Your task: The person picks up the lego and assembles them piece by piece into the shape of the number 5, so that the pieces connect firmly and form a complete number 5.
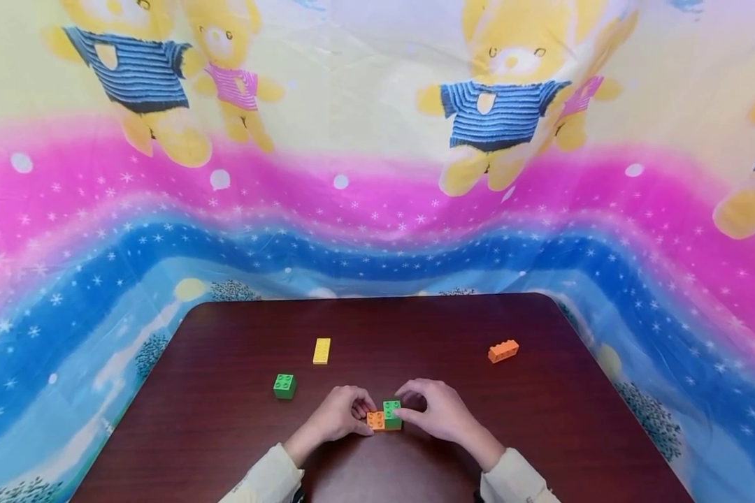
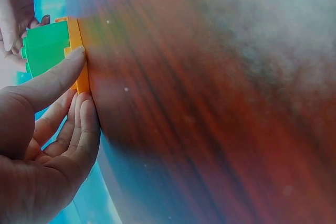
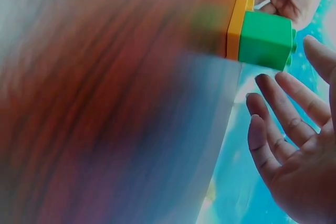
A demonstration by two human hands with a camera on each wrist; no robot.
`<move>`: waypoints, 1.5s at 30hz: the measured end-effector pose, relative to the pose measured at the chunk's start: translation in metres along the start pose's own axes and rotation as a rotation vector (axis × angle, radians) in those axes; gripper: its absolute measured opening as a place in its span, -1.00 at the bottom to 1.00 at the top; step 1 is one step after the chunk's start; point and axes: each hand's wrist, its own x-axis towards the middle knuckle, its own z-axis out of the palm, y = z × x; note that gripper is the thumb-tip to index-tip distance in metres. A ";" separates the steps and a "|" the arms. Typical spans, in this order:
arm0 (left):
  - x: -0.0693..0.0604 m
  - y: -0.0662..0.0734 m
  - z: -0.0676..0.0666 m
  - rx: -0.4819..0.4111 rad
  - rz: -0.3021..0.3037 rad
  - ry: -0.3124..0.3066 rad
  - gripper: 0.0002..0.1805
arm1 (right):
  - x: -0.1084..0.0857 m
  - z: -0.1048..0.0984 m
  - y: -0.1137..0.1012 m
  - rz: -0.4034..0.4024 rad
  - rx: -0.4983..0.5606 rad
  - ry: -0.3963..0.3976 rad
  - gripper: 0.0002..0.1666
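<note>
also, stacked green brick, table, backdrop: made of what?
Stacked green brick: likely moulded plastic, satin; smooth faces, crisp edges, round studs.
Table: wood or wood-look laminate, can't tell which; semi-gloss, streaked grain, reflections.
Backdrop: probably printed fabric, low sheen; drapes in folds.

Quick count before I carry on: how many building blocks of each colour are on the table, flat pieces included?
Green: 2 (loose green block, joined green block)
Orange: 2 (orange plate under the joined one, separate orange block)
Yellow: 1 (yellow block)
Total: 5
</note>
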 end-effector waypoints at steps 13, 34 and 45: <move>-0.001 0.001 0.000 0.003 -0.010 -0.004 -0.67 | -0.002 -0.033 0.032 0.128 0.008 0.234 -0.65; 0.001 -0.002 0.001 -0.004 -0.012 -0.004 -0.67 | -0.013 -0.089 0.096 0.157 -0.052 0.458 -0.51; 0.000 -0.002 0.001 -0.002 -0.011 0.000 -0.66 | -0.023 -0.110 0.123 0.236 -0.078 0.463 -0.43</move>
